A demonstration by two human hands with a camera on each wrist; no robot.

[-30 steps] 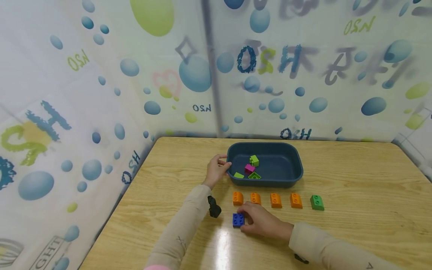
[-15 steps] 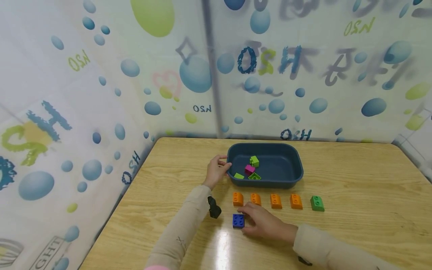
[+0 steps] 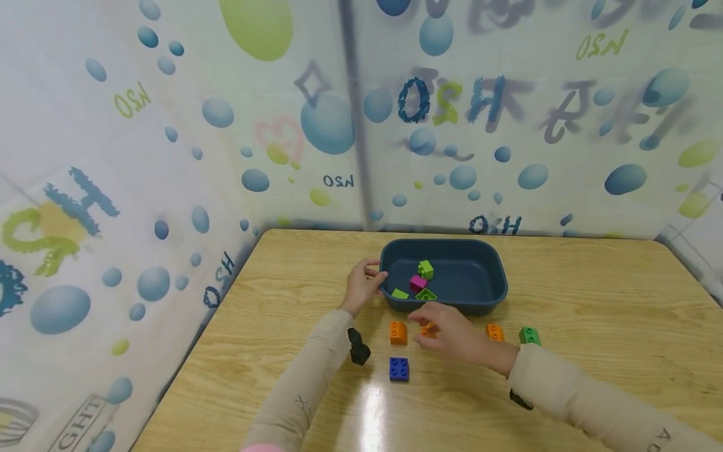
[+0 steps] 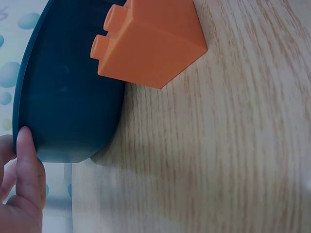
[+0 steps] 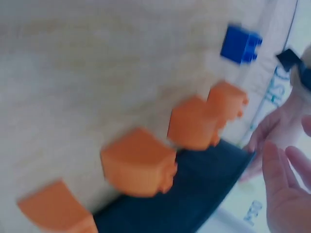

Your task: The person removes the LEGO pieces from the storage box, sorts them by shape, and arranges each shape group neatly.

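Note:
My left hand holds the left end of a dark blue tray, thumb and fingers at its rim. The left wrist view shows a fingertip on the tray's wall. My right hand hovers over the row of orange toy bricks between the tray and a blue brick. Its fingers are loosely bent, with nothing between them in the right wrist view. One orange brick shows left of this hand, another to its right. A further orange brick peeks out between thumb and fingers; one more is hidden beneath the hand.
Inside the tray lie a magenta brick and several lime green pieces, one lime brick standing tallest. A green brick ends the row at the right. The wooden table meets a patterned curtain behind.
My right hand has left the blue brick and moved up and to the right, over the orange bricks beside the tray. The blue brick stays in place. The left hand has not moved.

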